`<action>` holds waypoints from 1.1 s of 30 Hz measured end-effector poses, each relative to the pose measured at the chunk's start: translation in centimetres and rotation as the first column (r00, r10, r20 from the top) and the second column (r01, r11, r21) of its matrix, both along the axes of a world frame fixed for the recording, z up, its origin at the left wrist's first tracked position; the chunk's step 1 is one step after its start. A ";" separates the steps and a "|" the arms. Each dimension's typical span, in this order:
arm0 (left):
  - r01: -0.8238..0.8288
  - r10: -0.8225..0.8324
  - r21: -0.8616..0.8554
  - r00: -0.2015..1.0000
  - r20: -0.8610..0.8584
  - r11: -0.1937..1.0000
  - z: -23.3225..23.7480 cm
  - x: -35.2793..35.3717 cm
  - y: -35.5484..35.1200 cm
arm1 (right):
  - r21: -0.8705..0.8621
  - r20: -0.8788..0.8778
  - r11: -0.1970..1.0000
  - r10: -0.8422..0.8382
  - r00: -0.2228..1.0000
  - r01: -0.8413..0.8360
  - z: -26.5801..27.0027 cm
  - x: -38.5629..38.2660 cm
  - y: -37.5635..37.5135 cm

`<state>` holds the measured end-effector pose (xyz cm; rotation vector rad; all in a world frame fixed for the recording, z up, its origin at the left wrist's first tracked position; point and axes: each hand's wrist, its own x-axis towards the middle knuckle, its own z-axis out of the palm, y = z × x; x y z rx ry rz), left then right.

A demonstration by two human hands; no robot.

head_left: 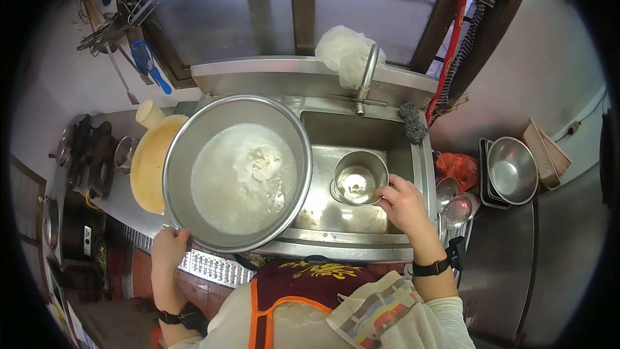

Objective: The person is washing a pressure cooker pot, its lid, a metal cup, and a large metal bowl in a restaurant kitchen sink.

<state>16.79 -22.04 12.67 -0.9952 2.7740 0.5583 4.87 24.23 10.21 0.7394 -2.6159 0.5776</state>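
Note:
A large metal basin [174,174] rests at the left end of the sink, holding cloudy whitish liquid [216,181] with a pale lump [259,160] in it. My left hand [170,245] is closed at the basin's lower left rim, its fingers gripping there. Over the sink [323,223], my right hand [402,201] grips the right side of a small metal pot [341,167]. Some liquid shows at the bottom of the pot.
A faucet [367,81] with a whitish mesh bag [342,52] stands behind the sink. Scouring pads [412,123] lie at its right corner. A round yellowish board [152,168] is left of the basin; metal bowls [512,169] and strainers [458,211] are at right.

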 end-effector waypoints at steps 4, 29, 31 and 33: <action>0.000 0.001 0.149 1.000 -0.010 0.989 3.7 -2.0 2.6 | -0.034 0.104 0.999 0.012 0.995 -0.009 -0.7 -2.0 -0.1; 0.639 -0.485 0.510 0.769 -0.417 0.576 0.8 -19.1 25.7 | -0.162 0.388 0.984 0.130 0.912 -0.071 2.6 -7.7 2.7; 0.630 -0.480 0.513 0.777 -0.408 0.583 1.4 -18.8 25.3 | -0.166 0.331 0.982 0.140 0.933 -0.088 3.0 -7.3 2.5; 0.597 -0.433 0.548 0.802 -0.412 0.585 2.1 -18.3 24.7 | -0.168 0.286 0.980 0.150 0.946 -0.105 4.2 -6.9 2.0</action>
